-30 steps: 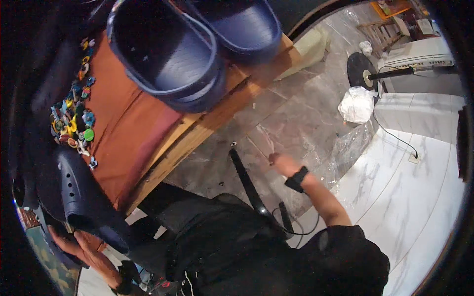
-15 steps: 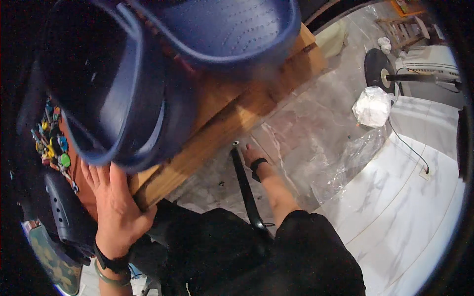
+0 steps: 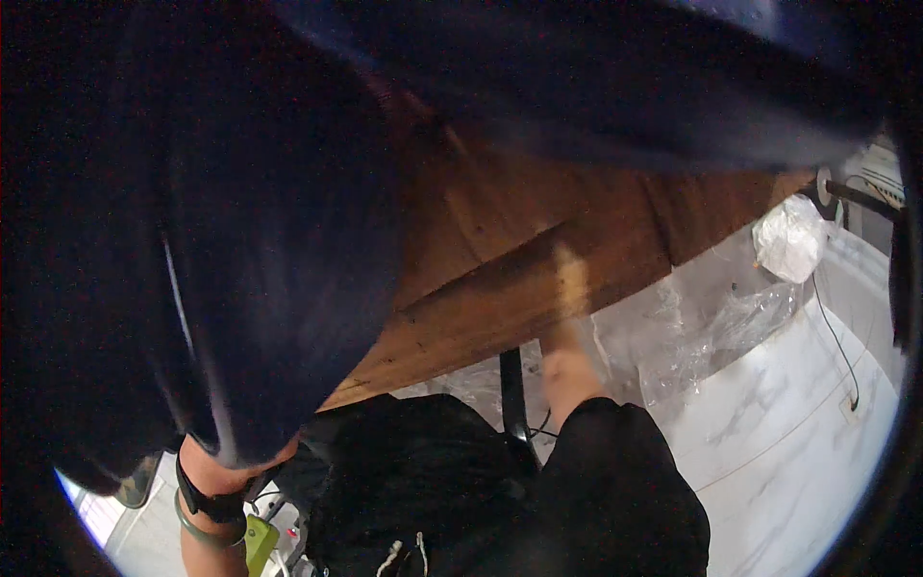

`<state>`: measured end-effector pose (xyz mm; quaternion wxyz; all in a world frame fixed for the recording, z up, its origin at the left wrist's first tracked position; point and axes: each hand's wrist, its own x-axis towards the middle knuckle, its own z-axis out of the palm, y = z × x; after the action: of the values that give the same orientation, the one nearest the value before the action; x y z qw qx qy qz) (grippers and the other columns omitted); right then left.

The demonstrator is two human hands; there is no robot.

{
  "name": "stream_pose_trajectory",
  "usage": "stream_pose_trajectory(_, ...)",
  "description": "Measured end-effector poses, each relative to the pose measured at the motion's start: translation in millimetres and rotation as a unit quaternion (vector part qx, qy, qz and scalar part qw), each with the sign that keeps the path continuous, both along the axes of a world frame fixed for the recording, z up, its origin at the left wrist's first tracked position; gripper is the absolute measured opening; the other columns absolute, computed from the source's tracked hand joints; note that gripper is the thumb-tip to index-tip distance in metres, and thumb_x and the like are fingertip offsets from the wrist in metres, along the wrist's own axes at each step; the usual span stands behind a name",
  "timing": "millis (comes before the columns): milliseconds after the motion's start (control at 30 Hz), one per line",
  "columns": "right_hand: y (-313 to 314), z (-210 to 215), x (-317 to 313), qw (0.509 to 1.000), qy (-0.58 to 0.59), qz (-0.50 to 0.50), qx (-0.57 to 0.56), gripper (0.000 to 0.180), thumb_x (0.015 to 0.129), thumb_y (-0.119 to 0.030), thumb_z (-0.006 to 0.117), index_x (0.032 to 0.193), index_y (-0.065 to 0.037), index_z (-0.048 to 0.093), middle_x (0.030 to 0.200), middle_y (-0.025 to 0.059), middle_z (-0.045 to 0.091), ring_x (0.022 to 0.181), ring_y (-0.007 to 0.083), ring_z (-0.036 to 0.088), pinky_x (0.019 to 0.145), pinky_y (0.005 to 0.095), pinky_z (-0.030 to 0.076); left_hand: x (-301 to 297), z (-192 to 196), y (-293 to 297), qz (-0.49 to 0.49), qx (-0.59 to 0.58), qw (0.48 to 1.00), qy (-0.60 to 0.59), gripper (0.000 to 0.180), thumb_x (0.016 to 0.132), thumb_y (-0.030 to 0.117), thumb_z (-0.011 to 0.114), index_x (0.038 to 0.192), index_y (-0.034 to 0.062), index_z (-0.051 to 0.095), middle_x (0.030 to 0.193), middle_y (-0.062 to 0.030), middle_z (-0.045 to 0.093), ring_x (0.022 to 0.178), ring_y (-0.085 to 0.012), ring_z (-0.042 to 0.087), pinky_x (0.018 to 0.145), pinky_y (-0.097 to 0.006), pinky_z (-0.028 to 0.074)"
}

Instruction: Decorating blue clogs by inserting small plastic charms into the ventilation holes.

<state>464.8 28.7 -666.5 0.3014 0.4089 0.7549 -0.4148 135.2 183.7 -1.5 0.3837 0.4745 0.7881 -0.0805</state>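
Hands hidden behind dark clogs (image 3: pixel 269 240)

My left wrist (image 3: pixel 213 481) rose with its hand hidden from me; my right hand (image 3: pixel 569 279) reached up, blurred, fingers unreadable.

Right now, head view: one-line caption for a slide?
Dark blue clog fills the view above a wooden table edge; right hand grips that edge.

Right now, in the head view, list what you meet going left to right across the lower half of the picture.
Left wrist with a dark band → green object → black bag → black table leg → right forearm reaching under the wooden table edge → crumpled clear plastic sheet → white bag → black cable on the white floor.
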Motion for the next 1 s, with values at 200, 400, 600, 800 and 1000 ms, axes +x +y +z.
stream_pose_trajectory(200,63,23,-123,0.971,0.070,-0.216,-0.073,0.050,0.097,-0.024,0.047,0.146,-0.025,0.039,0.155,0.0088,0.031,0.132,0.0344,0.045,0.102,0.0478,0.047,-3,4,-3,-0.111,-0.045,0.993,0.014,0.029,0.075,0.014,0.073,0.103,0.0148,0.070,0.107,-0.0056,0.071,0.097,-0.0250,0.069,0.086,-0.035,0.054)
stream_pose_trajectory(400,72,-22,-70,0.991,0.117,0.002,-0.061,0.042,0.100,-0.030,0.043,0.143,-0.030,0.045,0.153,0.0073,0.034,0.142,0.0331,0.031,0.111,0.0467,0.038,4,-11,10,-0.343,0.136,0.929,-0.005,0.026,0.074,0.006,0.070,0.093,0.0209,0.062,0.100,-0.0024,0.070,0.093,-0.0232,0.069,0.085,-0.035,0.053)
stream_pose_trajectory(600,52,-46,-114,0.985,0.159,-0.037,-0.048,0.041,0.100,-0.030,0.042,0.141,-0.032,0.047,0.154,0.0062,0.034,0.142,0.0338,0.030,0.115,0.0447,0.033,-5,-8,3,-0.420,0.118,0.897,0.070,0.026,0.076,0.005,0.068,0.095,0.0216,0.062,0.101,-0.0016,0.070,0.094,-0.0225,0.068,0.087,-0.036,0.052)
stream_pose_trajectory(800,75,35,-129,0.988,0.148,0.027,-0.022,0.042,0.100,-0.028,0.042,0.141,-0.030,0.047,0.154,0.0062,0.033,0.142,0.0339,0.032,0.115,0.0436,0.032,-15,-1,-11,-0.557,0.110,0.815,0.120,0.020,0.082,0.007,0.065,0.099,0.0169,0.063,0.108,-0.0031,0.068,0.100,-0.0206,0.066,0.091,-0.032,0.051)
stream_pose_trajectory(1000,24,81,-96,0.996,0.084,0.005,-0.043,0.044,0.099,-0.025,0.042,0.143,-0.027,0.045,0.154,0.0073,0.033,0.142,0.0335,0.031,0.114,0.0430,0.034,-39,7,-29,-0.183,-0.038,0.980,-0.072,0.042,0.084,0.012,0.068,0.125,0.0071,0.060,0.120,-0.0105,0.065,0.113,-0.0255,0.061,0.101,-0.038,0.046)
